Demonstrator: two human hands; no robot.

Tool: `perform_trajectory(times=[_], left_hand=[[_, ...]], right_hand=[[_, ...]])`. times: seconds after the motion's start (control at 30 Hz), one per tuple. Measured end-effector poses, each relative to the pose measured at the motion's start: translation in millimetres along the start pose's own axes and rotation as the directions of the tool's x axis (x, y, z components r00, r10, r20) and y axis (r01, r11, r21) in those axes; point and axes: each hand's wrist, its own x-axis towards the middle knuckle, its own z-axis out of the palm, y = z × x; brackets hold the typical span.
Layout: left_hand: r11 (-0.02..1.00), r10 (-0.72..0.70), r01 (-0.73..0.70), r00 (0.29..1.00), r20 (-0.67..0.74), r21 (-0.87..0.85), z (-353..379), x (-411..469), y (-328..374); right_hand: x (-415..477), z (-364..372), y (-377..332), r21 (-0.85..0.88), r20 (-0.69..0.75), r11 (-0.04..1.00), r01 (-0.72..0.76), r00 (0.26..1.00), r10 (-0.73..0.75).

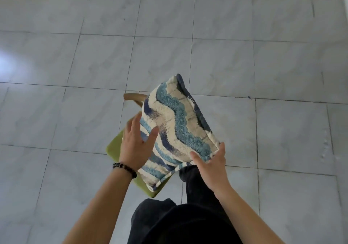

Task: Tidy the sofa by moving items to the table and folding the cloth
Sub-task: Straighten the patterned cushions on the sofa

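Both your hands are on the blue-and-cream cushion (177, 127), tilted at frame centre over the green chair seat (113, 148). Your left hand (135, 146) presses flat, fingers spread, on its left face; your right hand (211, 165) pinches its lower-right corner.

Chair (114, 147) mostly hidden behind cushion (175, 123) — left forearm (98, 206) & right forearm (244, 211) cut at btm edge.

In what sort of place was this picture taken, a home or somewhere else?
Probably a living space in a home, though little of it shows: a pale tiled floor, a wooden chair with a green seat, and a tufted blue-and-cream cushion.
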Motion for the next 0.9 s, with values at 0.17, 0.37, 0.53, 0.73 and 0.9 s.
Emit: perform_trajectory(times=[0.17, 0.37, 0.53, 0.73, 0.9], left_hand=[[0.996, -0.046, 0.034, 0.989, 0.139, 0.086, 22.9, 114.6, -0.6], [0.989, -0.106, 0.064, 0.930, 0.352, 0.130, 48.4, 164.4, -12.6], [0.996, -0.075, 0.083, 0.957, 0.281, -0.018, 9.8, 120.4, -32.1], [0.962, -0.025, 0.067, 0.987, 0.161, -0.263, -57.9, 60.5, -68.3], [0.931, 0.214, -0.160, 0.968, 0.135, -0.328, -87.4, 27.6, -62.7]], right_hand=[[23.4, 12.2, -15.7, -0.022, 0.026, 0.994, -0.107, 0.994, 0.107], [34.3, 30.5, -22.8, -0.163, -0.075, 0.983, -0.083, 0.995, 0.071], [-4.6, 54.4, -20.4, -0.122, -0.255, 0.992, -0.016, 0.967, -0.016], [-65.6, 94.1, -24.2, -0.016, -0.406, 0.995, 0.103, 0.908, -0.101], [-136.9, 117.8, -11.2, 0.148, -0.601, 0.968, 0.202, 0.796, -0.075]])
